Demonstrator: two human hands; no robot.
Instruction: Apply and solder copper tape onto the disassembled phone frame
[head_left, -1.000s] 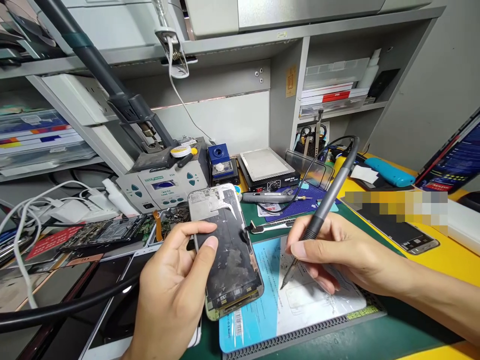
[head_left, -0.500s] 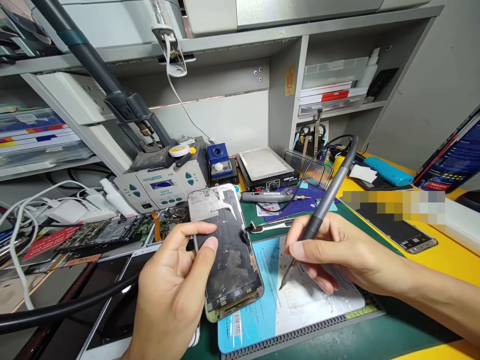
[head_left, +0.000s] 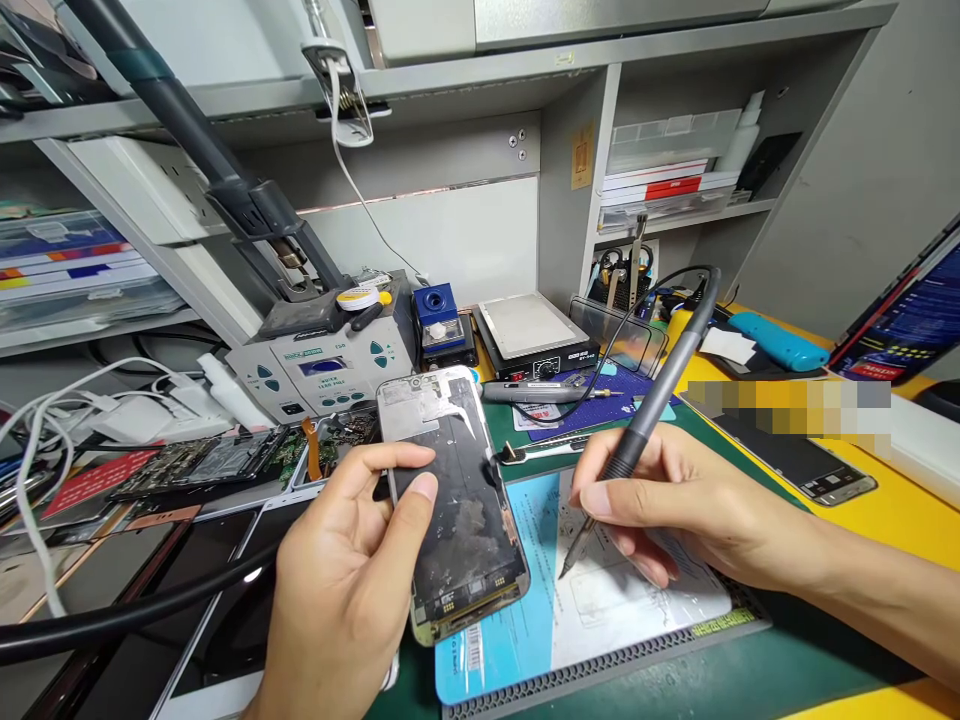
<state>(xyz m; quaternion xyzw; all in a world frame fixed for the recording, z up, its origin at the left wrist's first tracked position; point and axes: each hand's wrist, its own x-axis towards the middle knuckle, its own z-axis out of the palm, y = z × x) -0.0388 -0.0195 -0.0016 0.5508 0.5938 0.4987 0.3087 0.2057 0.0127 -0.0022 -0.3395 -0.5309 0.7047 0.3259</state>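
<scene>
Between thumb and fingers, my left hand [head_left: 352, 570] grips the left edge of a phone screen assembly [head_left: 457, 520], its dark back facing up and tilted. My right hand [head_left: 660, 500] holds a black soldering iron [head_left: 637, 430] like a pen, its tip pointing down at a white-and-blue sheet [head_left: 517, 620]. The tip is just right of the screen assembly, apart from it; whether it touches the sheet I cannot tell. Under the sheet lies a grey ridged pad on a green mat [head_left: 645, 690].
Behind stand a grey soldering station [head_left: 322, 370], a blue tip holder [head_left: 435, 310] and a heating plate [head_left: 532, 340]. Circuit boards [head_left: 232, 460] and phones lie left, crossed by a black cable [head_left: 150, 615]. Another phone screen [head_left: 787, 450] rests right on the yellow table.
The view has shifted very slightly. Both hands keep their holds on the screen assembly and the soldering iron.
</scene>
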